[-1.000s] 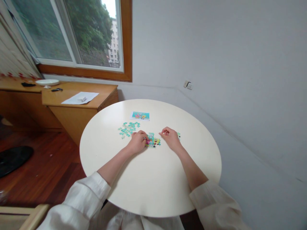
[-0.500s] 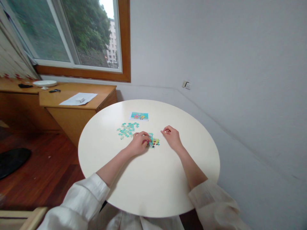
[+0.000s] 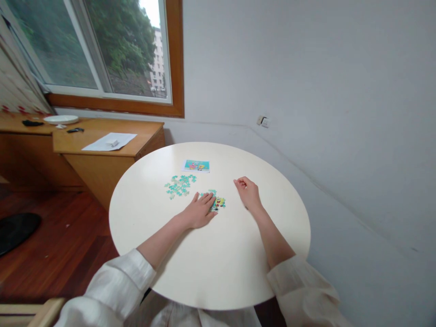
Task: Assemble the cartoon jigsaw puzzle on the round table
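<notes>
My left hand (image 3: pixel 199 211) lies flat on the round white table (image 3: pixel 211 263), fingers stretched over the left part of a small joined patch of colourful puzzle pieces (image 3: pixel 220 202). My right hand (image 3: pixel 248 192) rests to the right of that patch, its fingers curled into a loose fist; whether it holds a piece is hidden. A heap of loose teal puzzle pieces (image 3: pixel 179 185) lies just left of my left hand. Farther back on the table lies a small reference picture card (image 3: pixel 196 165).
A wooden cabinet (image 3: pixel 102 159) stands left of the table with a sheet of paper (image 3: pixel 108 141), a white plate (image 3: pixel 61 119) and small dark items. A window is above it. A white wall runs close on the right. A dark round object (image 3: pixel 17 229) lies on the wooden floor.
My left hand has gone from curled over the joined pieces to flat with fingers stretched. My right hand has drawn away to the right of the patch.
</notes>
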Motion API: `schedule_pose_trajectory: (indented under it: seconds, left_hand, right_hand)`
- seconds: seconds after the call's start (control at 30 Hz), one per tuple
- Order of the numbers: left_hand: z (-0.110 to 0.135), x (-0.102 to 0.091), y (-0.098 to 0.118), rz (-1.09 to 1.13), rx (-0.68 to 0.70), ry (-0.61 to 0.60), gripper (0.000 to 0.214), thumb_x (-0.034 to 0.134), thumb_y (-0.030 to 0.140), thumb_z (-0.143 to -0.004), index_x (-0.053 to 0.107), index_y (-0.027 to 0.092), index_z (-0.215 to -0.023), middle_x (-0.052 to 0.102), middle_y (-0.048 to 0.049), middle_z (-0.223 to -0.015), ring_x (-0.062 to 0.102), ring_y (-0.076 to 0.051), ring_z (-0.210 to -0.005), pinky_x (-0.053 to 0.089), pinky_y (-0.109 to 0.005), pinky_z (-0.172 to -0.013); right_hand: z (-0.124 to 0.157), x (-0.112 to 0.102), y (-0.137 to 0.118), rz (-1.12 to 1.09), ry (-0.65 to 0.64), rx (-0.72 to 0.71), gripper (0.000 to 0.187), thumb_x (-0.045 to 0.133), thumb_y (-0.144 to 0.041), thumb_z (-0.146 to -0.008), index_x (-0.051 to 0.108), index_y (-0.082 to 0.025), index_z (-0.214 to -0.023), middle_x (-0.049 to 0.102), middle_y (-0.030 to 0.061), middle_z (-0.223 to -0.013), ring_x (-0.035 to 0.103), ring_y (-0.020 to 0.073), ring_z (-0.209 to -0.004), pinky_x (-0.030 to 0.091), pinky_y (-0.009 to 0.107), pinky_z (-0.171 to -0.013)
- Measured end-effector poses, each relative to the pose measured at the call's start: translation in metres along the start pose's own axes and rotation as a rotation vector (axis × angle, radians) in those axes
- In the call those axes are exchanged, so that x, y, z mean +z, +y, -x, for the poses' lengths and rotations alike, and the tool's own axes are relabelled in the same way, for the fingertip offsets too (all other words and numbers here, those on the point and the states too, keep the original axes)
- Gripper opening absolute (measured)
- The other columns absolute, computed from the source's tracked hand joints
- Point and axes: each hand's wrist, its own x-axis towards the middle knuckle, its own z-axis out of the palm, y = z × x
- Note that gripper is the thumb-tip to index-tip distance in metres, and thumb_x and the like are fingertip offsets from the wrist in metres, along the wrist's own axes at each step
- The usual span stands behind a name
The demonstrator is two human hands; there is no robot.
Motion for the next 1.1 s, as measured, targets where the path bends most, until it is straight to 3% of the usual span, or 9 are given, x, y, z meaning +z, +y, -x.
schedule_pose_trajectory:
  seconds: [0.17,0.37,0.7,1.1]
  left_hand:
    - [-0.001,0.000,-0.004,0.044,0.012,0.044,0.054,0.031,0.039,-0.091,0.032,0.015,-0.139,0.027,-0.0153,-0.148,0.024,-0.027,-0.137,0.013,-0.053,-0.110]
    - [-0.001,-0.001,-0.005,0.053,0.012,0.108,0.049,0.036,0.037,-0.089,0.040,0.016,-0.133,0.037,-0.0154,-0.143,0.031,-0.026,-0.133,0.016,-0.054,-0.110]
    - [-0.002,0.000,-0.007,0.079,-0.051,0.130,0.055,0.037,0.038,-0.089,0.032,0.011,-0.137,0.027,-0.0200,-0.146,0.020,-0.029,-0.138,0.016,-0.053,-0.110]
    - [-0.003,-0.003,-0.011,0.111,-0.058,0.092,0.049,0.037,0.036,-0.089,0.039,0.013,-0.132,0.033,-0.0193,-0.144,0.025,-0.028,-0.136,0.016,-0.054,-0.110]
  right_hand:
    - [-0.011,-0.027,0.023,0.259,0.098,0.130,0.028,0.041,-0.034,-0.084,0.063,-0.020,-0.074,0.062,0.0039,-0.067,0.054,0.0161,-0.064,0.037,0.026,-0.060]
    - [-0.016,-0.037,0.057,0.489,-0.021,0.284,0.024,0.049,-0.014,-0.075,0.071,-0.020,-0.080,0.070,0.0094,-0.090,0.061,0.0209,-0.081,0.041,0.030,-0.070]
    - [-0.013,-0.032,0.072,0.485,-0.101,0.268,0.033,0.048,-0.011,-0.077,0.073,-0.026,-0.092,0.071,0.0064,-0.097,0.064,0.0213,-0.086,0.043,0.031,-0.075]
    - [-0.015,-0.029,0.085,0.491,-0.079,0.209,0.019,0.059,-0.018,-0.070,0.073,-0.021,-0.083,0.069,0.0065,-0.084,0.060,0.0157,-0.072,0.041,0.025,-0.062]
